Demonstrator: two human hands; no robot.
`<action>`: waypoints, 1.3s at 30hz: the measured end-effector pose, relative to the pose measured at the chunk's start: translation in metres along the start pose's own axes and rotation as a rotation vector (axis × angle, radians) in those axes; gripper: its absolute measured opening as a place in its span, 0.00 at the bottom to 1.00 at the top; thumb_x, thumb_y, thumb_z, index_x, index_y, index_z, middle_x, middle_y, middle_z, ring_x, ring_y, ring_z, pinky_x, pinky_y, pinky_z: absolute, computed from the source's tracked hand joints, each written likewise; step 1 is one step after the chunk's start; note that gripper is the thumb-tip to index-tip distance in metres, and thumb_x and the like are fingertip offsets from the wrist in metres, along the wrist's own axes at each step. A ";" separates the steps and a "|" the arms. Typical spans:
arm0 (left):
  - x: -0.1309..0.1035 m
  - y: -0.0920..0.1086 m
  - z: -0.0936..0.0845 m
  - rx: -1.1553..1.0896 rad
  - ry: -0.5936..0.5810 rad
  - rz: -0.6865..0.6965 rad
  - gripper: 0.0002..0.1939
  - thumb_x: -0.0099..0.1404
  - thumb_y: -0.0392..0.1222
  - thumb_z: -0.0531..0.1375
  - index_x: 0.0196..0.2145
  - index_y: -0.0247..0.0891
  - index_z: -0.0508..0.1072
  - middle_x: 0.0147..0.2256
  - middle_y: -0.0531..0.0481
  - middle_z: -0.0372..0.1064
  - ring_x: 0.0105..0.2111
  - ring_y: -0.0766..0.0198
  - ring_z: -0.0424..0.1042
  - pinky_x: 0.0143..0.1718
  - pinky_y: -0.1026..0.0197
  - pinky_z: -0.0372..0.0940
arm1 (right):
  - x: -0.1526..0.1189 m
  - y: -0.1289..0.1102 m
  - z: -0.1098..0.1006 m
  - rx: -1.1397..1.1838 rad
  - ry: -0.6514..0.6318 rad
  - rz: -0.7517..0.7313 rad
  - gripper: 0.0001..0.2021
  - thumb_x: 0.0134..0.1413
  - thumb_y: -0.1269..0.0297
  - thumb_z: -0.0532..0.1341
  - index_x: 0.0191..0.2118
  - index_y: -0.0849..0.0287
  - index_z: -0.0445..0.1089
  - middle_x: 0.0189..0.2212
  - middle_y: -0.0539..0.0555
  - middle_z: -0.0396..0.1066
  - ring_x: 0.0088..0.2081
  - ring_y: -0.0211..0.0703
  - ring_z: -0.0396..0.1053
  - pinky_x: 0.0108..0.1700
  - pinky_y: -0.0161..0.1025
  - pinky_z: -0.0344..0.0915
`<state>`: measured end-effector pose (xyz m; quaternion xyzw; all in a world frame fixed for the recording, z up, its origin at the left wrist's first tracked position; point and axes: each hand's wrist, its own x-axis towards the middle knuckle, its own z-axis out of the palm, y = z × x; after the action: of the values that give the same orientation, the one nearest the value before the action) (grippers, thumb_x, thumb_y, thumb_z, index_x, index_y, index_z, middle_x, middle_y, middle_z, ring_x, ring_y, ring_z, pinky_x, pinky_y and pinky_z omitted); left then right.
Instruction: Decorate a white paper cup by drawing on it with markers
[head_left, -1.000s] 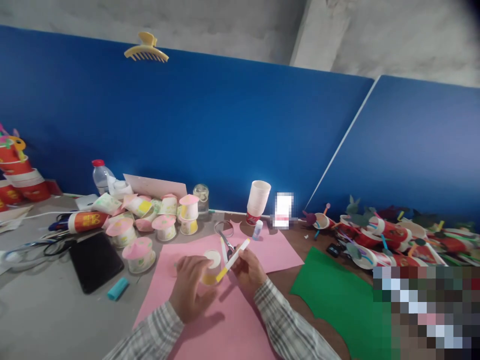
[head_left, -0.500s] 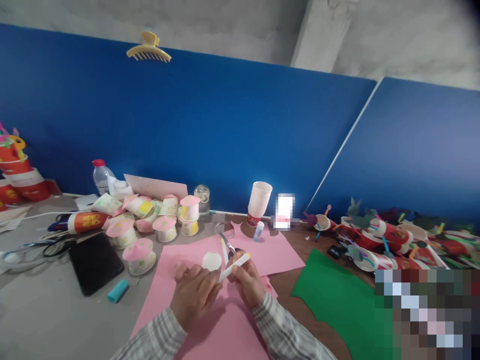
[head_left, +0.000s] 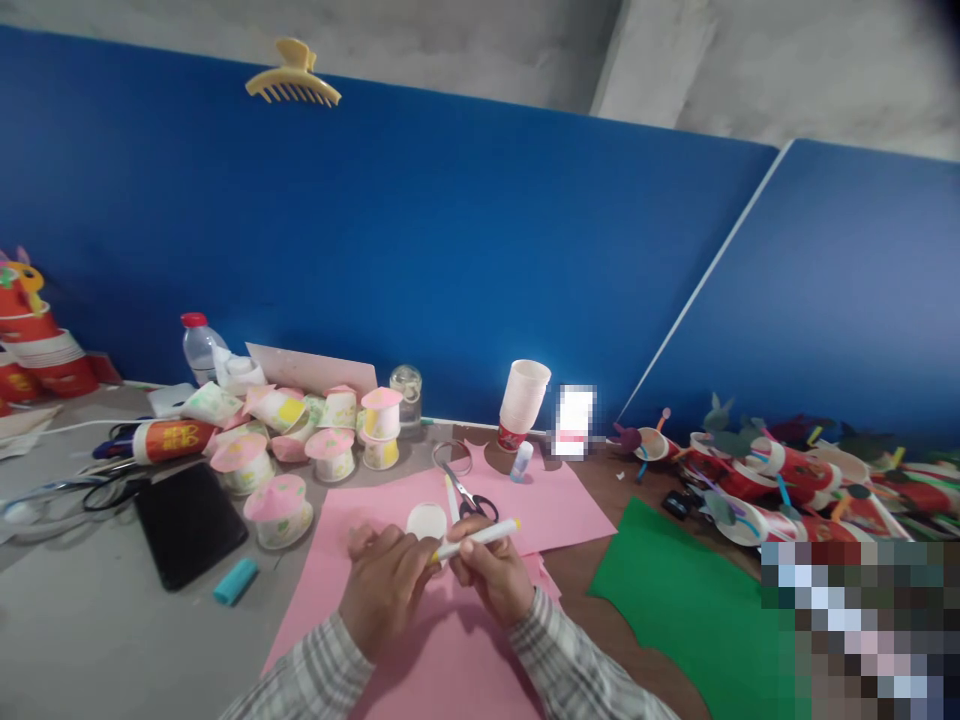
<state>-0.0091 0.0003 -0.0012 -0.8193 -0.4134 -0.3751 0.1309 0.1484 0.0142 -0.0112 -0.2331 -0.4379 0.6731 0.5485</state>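
Over the pink paper (head_left: 360, 560), my right hand (head_left: 491, 570) is closed round a white marker (head_left: 491, 533) with yellow ends. My left hand (head_left: 388, 588) has its fingers bent together at a white paper cup (head_left: 427, 521), partly hidden behind them, and touches the marker's left end. Just beyond my right hand lie scissors (head_left: 469, 492) with dark handles, and a second slim white marker (head_left: 452, 500) is beside them. A small glue bottle (head_left: 521, 462) stands at the back of the paper.
Several decorated paper cups (head_left: 277, 510) with pink tops stand at the left, near a black tablet (head_left: 191, 525) and a teal marker cap (head_left: 235, 582). Stacked cups (head_left: 525, 395) stand at the back. Green paper (head_left: 675, 600) and red cup crafts (head_left: 802, 475) are at the right.
The white marker has turned flatter, its right end now pointing further right. The view has shifted slightly; my left hand stays nearly in place.
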 end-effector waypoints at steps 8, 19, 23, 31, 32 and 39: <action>-0.002 -0.007 0.003 0.074 -0.065 0.004 0.12 0.60 0.47 0.49 0.22 0.45 0.63 0.18 0.60 0.61 0.20 0.65 0.59 0.30 0.59 0.45 | 0.001 0.000 -0.002 0.070 -0.043 0.103 0.07 0.41 0.59 0.62 0.26 0.55 0.73 0.07 0.44 0.62 0.11 0.34 0.52 0.17 0.30 0.49; 0.003 -0.004 0.003 0.127 -0.103 0.033 0.11 0.58 0.46 0.49 0.19 0.45 0.60 0.17 0.60 0.60 0.20 0.64 0.59 0.31 0.58 0.47 | 0.006 -0.001 0.004 0.115 0.067 0.082 0.08 0.40 0.59 0.62 0.22 0.58 0.73 0.04 0.42 0.58 0.10 0.32 0.49 0.16 0.28 0.48; 0.002 -0.004 0.004 0.113 -0.127 0.034 0.11 0.58 0.45 0.49 0.20 0.45 0.60 0.16 0.60 0.59 0.20 0.64 0.60 0.29 0.59 0.47 | 0.007 -0.001 0.004 0.109 0.092 0.084 0.08 0.40 0.59 0.62 0.21 0.59 0.72 0.03 0.42 0.58 0.09 0.31 0.47 0.15 0.28 0.46; 0.006 0.003 0.000 0.065 -0.122 -0.006 0.12 0.59 0.44 0.48 0.19 0.45 0.59 0.15 0.60 0.58 0.18 0.65 0.60 0.28 0.60 0.47 | 0.005 0.000 0.002 0.115 0.110 0.077 0.08 0.41 0.61 0.62 0.21 0.60 0.72 0.03 0.42 0.59 0.08 0.30 0.46 0.13 0.26 0.43; 0.007 0.004 0.000 0.051 -0.119 -0.015 0.12 0.59 0.44 0.48 0.19 0.45 0.59 0.15 0.60 0.58 0.18 0.65 0.60 0.29 0.60 0.47 | 0.005 0.000 0.003 0.117 0.112 0.073 0.08 0.41 0.61 0.62 0.21 0.60 0.72 0.03 0.42 0.58 0.08 0.30 0.46 0.13 0.26 0.43; 0.010 0.004 0.000 0.101 -0.091 0.003 0.12 0.59 0.45 0.47 0.19 0.45 0.59 0.15 0.60 0.58 0.18 0.65 0.60 0.29 0.60 0.46 | 0.006 -0.004 0.007 0.142 0.113 0.051 0.08 0.42 0.62 0.61 0.21 0.60 0.72 0.03 0.42 0.58 0.09 0.30 0.46 0.15 0.27 0.46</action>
<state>-0.0024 0.0038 0.0059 -0.8285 -0.4359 -0.3161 0.1537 0.1432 0.0173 -0.0037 -0.2425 -0.3513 0.7018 0.5703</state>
